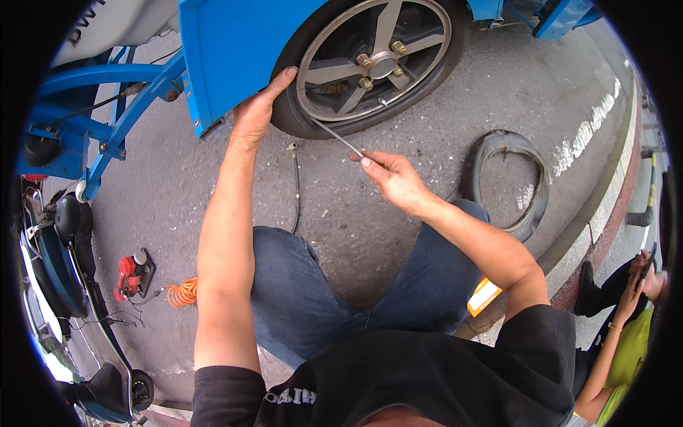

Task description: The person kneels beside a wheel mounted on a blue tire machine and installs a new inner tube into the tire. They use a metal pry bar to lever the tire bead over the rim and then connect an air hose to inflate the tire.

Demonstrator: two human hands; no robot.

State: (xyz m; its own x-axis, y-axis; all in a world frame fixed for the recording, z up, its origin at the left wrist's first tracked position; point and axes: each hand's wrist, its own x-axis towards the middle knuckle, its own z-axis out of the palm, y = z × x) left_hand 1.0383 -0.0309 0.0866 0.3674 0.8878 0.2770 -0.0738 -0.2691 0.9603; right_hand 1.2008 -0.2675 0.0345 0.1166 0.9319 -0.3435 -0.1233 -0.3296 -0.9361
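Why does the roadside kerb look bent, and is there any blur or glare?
Head view: the fisheye lens bows the kerb; head view: wheel, right hand and metal rod look fairly sharp in soft daylight; head view: a washed-out white patch shows at the scooter, lower left.

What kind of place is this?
Probably the side of a street or a parking spot outdoors: there's grey asphalt with a worn white painted line, a curb on the right, and what looks like a scooter on the left.

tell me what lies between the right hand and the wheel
In the head view, a slim grey rod runs from the right hand to the wheel.
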